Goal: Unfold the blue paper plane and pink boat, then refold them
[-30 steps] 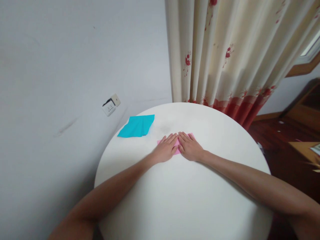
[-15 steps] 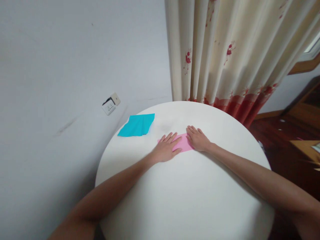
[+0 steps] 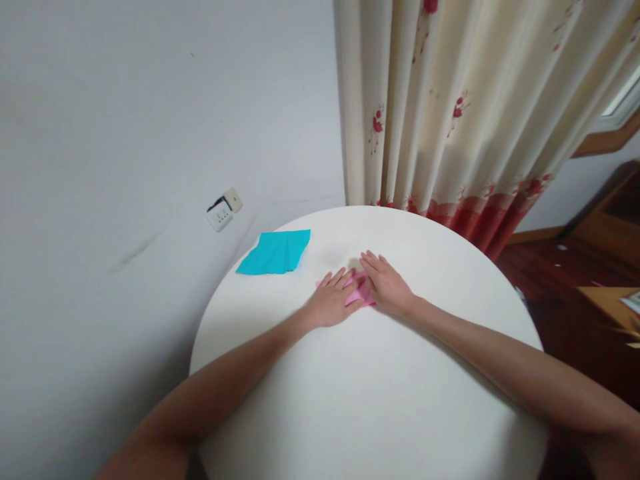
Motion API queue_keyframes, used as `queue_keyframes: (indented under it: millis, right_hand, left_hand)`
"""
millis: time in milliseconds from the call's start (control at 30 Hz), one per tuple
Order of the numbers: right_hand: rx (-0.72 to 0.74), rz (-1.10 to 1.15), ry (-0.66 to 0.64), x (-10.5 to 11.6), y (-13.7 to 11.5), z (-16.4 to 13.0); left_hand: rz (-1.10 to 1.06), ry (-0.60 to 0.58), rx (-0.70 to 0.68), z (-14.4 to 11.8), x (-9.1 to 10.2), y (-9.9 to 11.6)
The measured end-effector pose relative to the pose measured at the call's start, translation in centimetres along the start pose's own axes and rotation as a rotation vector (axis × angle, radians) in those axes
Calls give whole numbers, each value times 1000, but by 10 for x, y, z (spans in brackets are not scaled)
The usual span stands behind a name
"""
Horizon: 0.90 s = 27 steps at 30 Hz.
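Observation:
A pink sheet (image 3: 354, 297), cloth or paper I cannot tell, lies on the white round table (image 3: 350, 387) beneath my hands. My left hand (image 3: 330, 300) rests flat on its left part, fingers spread. Close beside it, my right hand (image 3: 387, 285) is over the sheet's right end, fingers stretched out to the upper left and the thumb hidden. Between the hands the pink material is raised and creased, its right edge turned inward. Off to the left, a bright blue sheet (image 3: 275, 253) with a crease lies near the table's far edge.
A pale wall (image 3: 125, 120) with a power socket (image 3: 219, 216) borders the table on the left. Behind it hangs a cream curtain (image 3: 425, 133) with red flowers. Wooden furniture (image 3: 610, 300) stands on the dark floor at the right.
My right hand has moved left towards my left hand, and the pink sheet's right end has come up and over with it. My left hand has stayed in place.

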State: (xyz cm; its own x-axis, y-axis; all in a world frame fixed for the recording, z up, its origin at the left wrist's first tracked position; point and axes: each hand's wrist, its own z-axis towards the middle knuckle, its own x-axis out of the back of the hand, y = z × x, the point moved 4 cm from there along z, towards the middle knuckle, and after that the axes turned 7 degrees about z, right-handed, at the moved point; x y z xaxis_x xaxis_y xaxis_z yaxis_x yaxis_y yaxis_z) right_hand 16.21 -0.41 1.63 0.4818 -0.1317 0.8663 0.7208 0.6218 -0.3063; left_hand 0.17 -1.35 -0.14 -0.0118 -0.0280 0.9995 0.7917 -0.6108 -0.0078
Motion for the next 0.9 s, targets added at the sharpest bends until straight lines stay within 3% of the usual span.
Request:
queue_keyframes:
  millis: [100, 233, 633, 900]
  right_hand:
    - [8, 68, -117, -15, -9, -3]
    - [-42, 43, -198, -23, -3, -6]
    - [-72, -46, -267, -23, 1, -8]
    - [-61, -52, -247, -23, 1, -9]
  left_hand:
    - [16, -3, 1, 0, -1, 0]
    - [11, -13, 5, 0, -1, 1]
    - [-10, -41, 96, 1, 1, -4]
    - [13, -36, 193, 4, -2, -29]
